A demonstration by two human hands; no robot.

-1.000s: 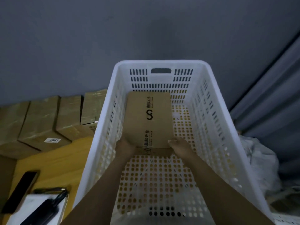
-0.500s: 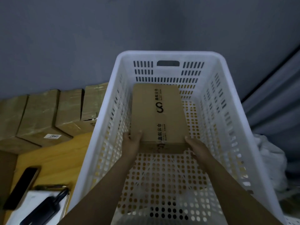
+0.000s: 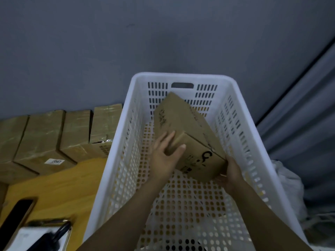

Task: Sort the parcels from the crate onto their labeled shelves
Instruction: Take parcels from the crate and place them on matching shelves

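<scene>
A brown cardboard parcel (image 3: 188, 129) with black print is tilted inside the white perforated crate (image 3: 183, 77), its far end raised toward the crate's back wall. My left hand (image 3: 165, 156) grips the parcel's near left corner, thumb on the end face. My right hand (image 3: 231, 172) holds its near right corner from below. Both forearms reach in from the bottom of the view. The crate's floor around the parcel is bare.
Several taped cardboard boxes (image 3: 45, 134) lie in a row left of the crate on a wooden surface (image 3: 59, 185); one carries a white label (image 3: 54, 161). A dark phone (image 3: 16, 214) and a clipboard (image 3: 41, 236) lie at the lower left. White bagged material (image 3: 288, 189) sits right of the crate.
The parcel lay flat in my hands before; now it is rolled onto an edge and turned, its printed face toward the right. My left thumb has shifted onto the end face.
</scene>
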